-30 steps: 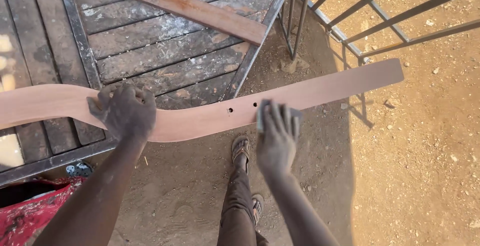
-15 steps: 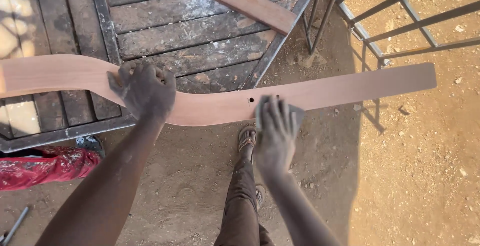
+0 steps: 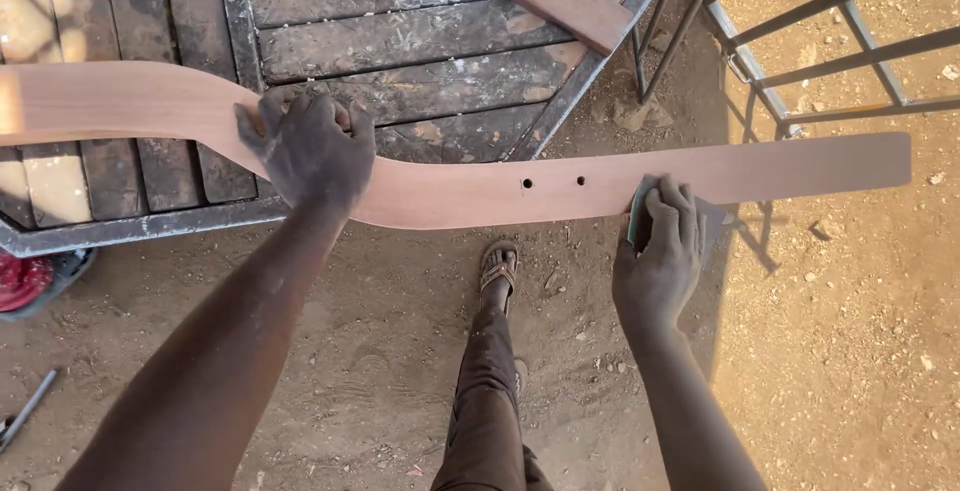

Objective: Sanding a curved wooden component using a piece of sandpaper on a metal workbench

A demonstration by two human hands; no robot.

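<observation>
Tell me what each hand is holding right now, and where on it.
Left hand grips the curved wooden piece at its bend. Right hand presses a small sanding pad against the straight section's near edge.

Both arms reach forward and down from the body, the forearms bare and dusty. The left hand [image 3: 308, 146] is knuckles up, fingers curled over in a firm clamp, the wrist bent slightly. The right hand [image 3: 660, 246] lies flatter, fingers together and pressed forward, palm down, its forearm angling in from the lower right. The hands are well apart.
</observation>
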